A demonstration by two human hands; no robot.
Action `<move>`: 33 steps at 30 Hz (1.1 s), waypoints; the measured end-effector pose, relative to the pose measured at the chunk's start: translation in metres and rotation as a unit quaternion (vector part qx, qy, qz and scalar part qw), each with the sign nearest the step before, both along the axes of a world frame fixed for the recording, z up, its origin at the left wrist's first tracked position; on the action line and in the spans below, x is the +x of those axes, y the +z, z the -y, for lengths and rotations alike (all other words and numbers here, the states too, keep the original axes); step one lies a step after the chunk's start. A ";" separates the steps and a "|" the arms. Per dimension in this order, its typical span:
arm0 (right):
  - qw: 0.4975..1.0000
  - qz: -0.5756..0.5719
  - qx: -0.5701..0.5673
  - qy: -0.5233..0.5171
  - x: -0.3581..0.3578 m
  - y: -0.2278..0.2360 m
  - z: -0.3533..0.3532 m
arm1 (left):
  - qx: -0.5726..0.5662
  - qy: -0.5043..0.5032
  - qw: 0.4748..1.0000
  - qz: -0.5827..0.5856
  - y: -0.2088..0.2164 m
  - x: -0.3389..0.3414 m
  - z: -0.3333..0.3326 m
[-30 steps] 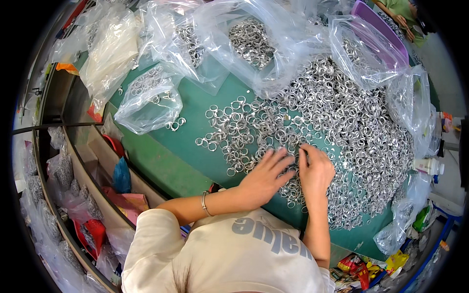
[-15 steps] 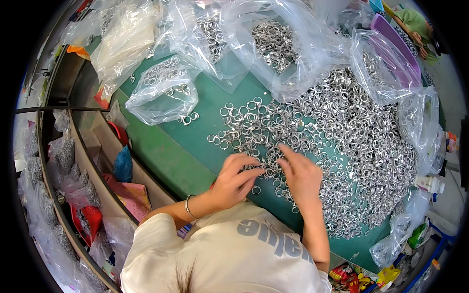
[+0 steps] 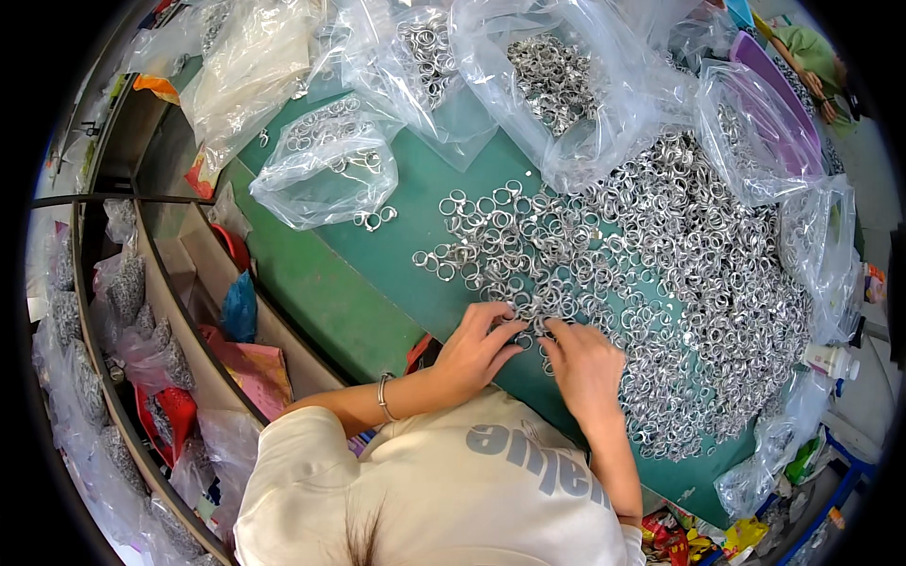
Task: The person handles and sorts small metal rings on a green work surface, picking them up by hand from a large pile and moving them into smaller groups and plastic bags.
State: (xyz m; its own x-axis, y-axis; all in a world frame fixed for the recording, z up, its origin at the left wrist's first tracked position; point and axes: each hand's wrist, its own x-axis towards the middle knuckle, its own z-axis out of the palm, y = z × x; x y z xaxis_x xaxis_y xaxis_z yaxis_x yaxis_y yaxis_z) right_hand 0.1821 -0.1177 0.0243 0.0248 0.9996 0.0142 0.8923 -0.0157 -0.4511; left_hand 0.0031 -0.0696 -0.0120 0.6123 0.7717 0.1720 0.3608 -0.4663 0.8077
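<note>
My left hand is at the near edge of a loose spread of small silver metal rings. Its thumb and index finger are bent together round a ring beside the pile. Facing it, my right hand has its fingers curled down and its thumb close to the index tip. Whatever those fingertips hold is too small to make out. A narrow gap with a few rings lies between the two hands. Some rings in the spread look joined to small clasps. A much larger heap of silver rings lies to the right.
Along the far side of the green table lie clear plastic bags of rings, and a purple tray. Shelving with bagged parts and a red container is at left. A white bottle stands at right.
The right index finger has drawn back from the pile and curled in toward its thumb. The left fingers remain pinched, slightly nearer the right hand. The whole view has shifted a little.
</note>
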 end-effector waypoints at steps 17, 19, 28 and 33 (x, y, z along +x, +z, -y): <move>0.728 -0.672 -0.047 -0.129 0.015 0.004 -0.025 | 0.070 0.064 0.995 -0.041 0.011 -0.015 -0.030; 0.551 -0.822 -0.034 -0.136 0.021 0.004 -0.013 | 0.071 0.006 0.992 -0.105 0.011 -0.008 -0.026; 0.651 -0.693 0.013 -0.310 0.039 0.005 0.045 | 0.045 -0.089 0.985 -0.143 0.004 0.009 -0.018; 0.644 -0.677 0.050 -0.352 0.050 0.003 0.075 | 0.066 -0.111 0.987 -0.100 0.016 0.022 -0.021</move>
